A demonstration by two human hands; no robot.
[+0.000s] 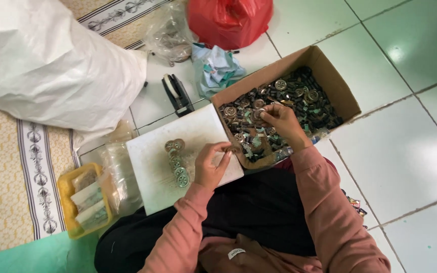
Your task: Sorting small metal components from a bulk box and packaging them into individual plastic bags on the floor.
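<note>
At nine o'clock a yellow tray (66,202) of clear packets sits beside loose plastic bags (120,169). Next comes a white board (153,151) carrying a short row of round metal discs (177,163). The left hand (210,166) rests at the board's three o'clock edge, fingers curled and pinched on something too small to make out. Toward one o'clock, the right hand (279,119) reaches into the cardboard box (340,96) of small dark parts, fingertips closed on one round disc (257,115) near the box's middle. These discs look small, stiff and light, probably smooth; a pinch across the rim seems the surest hold.
</note>
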